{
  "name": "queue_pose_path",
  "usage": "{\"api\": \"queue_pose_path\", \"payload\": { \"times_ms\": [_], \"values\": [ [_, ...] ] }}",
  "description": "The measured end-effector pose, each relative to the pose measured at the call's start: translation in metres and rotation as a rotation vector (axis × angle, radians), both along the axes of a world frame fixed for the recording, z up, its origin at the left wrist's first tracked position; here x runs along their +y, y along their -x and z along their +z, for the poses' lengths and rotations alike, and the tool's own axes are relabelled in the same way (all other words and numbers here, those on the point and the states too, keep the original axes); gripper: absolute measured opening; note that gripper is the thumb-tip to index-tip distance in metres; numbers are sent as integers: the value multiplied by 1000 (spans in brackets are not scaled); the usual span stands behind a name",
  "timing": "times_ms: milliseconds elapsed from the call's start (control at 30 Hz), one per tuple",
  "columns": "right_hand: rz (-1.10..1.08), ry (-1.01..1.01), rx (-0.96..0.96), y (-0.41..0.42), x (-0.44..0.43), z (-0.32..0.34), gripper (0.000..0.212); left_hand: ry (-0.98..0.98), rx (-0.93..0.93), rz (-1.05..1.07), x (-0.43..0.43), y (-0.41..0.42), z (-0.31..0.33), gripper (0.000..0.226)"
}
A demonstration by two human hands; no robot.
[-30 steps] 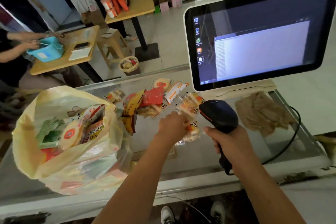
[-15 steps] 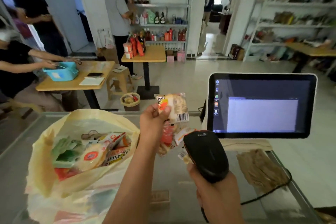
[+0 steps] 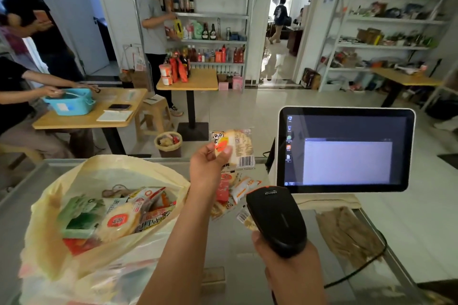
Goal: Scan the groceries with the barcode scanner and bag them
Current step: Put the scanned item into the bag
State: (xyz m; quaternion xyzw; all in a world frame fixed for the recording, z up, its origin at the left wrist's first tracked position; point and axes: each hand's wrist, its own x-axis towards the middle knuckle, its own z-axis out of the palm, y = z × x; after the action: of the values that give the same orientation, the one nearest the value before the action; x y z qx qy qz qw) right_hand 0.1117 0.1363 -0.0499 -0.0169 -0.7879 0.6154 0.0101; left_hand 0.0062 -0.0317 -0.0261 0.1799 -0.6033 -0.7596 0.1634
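Holding a small snack packet [image 3: 236, 147] up above the surface [image 3: 230, 260], the left hand [image 3: 208, 169] is pinching it at its left edge, thumb and fingers [image 3: 224, 151] curling round the wrapper, so that the printed barcode at its lower right corner is facing the camera. The packet is hanging in the air just left of the touchscreen monitor [image 3: 345, 150], which is standing on the far right part of the surface and showing a pale window. The right hand [image 3: 290, 270] is gripping the black barcode scanner [image 3: 277, 220] by its handle, its fingers wrapping round the grip; the scanner's head is pointing up and away, sitting below and to the right of the raised packet and apart from it. Between the two hands a loose pile of snack packets [image 3: 231, 193] is lying on the surface, partly hidden behind the left wrist and the scanner. On the left a yellowish plastic bag [image 3: 47, 238] is sitting open, with wrapped groceries lying inside it, among them a green pack and a round pack with a red label. A crumpled brown cloth [image 3: 347, 235] is lying at the foot of the monitor, and a dark cable [image 3: 357, 273] is trailing across the surface beside it.
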Motion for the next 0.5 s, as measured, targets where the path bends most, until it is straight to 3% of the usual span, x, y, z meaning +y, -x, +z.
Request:
{"api": "queue_pose_path", "payload": {
  "times_ms": [500],
  "values": [
    [35, 4, 4, 0, 5, -1, 17, 24, -25, -3, 2, 2, 2, 19]
  ]
}}
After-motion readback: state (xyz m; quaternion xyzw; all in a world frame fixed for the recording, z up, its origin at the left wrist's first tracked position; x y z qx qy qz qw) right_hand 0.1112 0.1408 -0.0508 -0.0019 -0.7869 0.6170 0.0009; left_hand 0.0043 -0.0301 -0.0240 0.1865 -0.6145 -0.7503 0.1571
